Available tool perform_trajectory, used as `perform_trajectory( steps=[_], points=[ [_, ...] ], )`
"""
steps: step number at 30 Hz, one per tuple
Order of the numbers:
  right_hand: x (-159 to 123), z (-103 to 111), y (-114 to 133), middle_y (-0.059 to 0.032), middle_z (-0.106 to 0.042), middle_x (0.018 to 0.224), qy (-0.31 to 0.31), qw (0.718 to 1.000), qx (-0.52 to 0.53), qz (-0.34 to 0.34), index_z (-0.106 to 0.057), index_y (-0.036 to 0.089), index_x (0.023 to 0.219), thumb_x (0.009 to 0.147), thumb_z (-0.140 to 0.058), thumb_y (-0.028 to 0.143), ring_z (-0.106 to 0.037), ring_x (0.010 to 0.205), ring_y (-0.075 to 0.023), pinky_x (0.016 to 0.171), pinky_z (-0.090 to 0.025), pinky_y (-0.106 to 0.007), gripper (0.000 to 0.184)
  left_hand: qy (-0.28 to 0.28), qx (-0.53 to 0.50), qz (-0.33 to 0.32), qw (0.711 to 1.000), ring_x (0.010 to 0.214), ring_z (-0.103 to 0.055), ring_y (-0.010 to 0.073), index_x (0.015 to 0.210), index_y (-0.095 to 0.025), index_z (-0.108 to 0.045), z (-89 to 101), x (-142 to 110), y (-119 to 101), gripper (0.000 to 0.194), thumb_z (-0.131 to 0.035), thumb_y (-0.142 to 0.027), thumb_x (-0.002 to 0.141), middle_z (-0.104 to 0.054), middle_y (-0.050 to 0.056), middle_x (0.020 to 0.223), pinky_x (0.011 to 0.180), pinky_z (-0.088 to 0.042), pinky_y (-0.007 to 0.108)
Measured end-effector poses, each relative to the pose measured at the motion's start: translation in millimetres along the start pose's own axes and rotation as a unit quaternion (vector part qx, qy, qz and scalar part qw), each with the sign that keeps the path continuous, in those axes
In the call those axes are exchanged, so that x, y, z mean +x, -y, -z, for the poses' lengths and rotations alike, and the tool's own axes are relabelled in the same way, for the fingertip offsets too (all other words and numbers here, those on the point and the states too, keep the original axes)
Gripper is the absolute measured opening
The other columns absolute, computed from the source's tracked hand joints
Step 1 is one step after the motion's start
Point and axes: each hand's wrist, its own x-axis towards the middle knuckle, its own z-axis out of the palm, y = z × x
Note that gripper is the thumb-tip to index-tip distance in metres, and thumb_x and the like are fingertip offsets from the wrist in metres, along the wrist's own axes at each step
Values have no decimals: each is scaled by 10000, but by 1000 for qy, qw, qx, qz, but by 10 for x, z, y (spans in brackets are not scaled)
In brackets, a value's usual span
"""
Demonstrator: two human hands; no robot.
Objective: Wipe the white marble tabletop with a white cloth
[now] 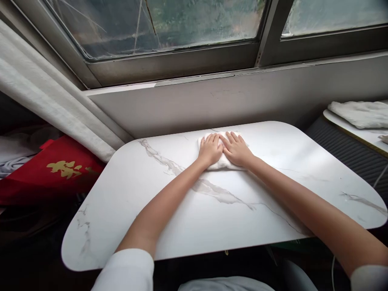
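Observation:
A folded white cloth (224,163) lies on the white marble-patterned table (145,190), near its far edge. My left hand (210,149) rests flat on the left part of the cloth, fingers stretched forward. Beside it, my right hand (235,148) lies flat on the right part, its fingers slightly apart. The two hands nearly meet at the thumbs. Parts of the cloth are hidden under the palms, and its front edge shows below them.
Behind the table stand a grey wall (182,107) and a metal-framed window (176,60). A pale curtain (60,93) hangs at left above a red cloth with gold print (27,173). To the right, another white cloth (360,113) lies on a neighbouring surface.

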Motion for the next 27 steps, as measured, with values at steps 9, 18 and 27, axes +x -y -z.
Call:
perform_trajectory(
  steps=[9, 18, 27],
  points=[
    [460, -27, -364, -145, -290, 1536, -20, 1000, 20, -12, -305, 148, 1478, 962, -240, 288, -238, 1412, -295, 1107, -217, -512, 538, -25, -6, 12, 1000, 1385, -301, 206, 1375, -164, -426, -148, 640, 12, 474, -296, -235, 924, -405, 70, 1481, 1168, -160, 454],
    [43, 50, -346, -161, -254, 1547, -3, 1000, 6, -2, -282, 124, 1486, 969, -226, 296, -194, 1425, -305, 1127, -183, -492, 548, -5, 11, 17, 1000, 1411, -255, 216, 1422, -112, -371, -155, 299, -243, 514, -275, -252, 938, -345, 91, 1517, 1176, -136, 455],
    [-1563, 172, -344, -107, -181, 1578, -52, 997, -5, 57, 9, 213, 1533, 989, -182, 323, -100, 1447, -286, 1119, -227, -547, 587, 43, 19, -65, 997, 1444, -162, 250, 1471, -70, -274, -192, -983, -1042, 564, -232, -315, 965, -249, 112, 1554, 1182, -111, 498]
  ],
)
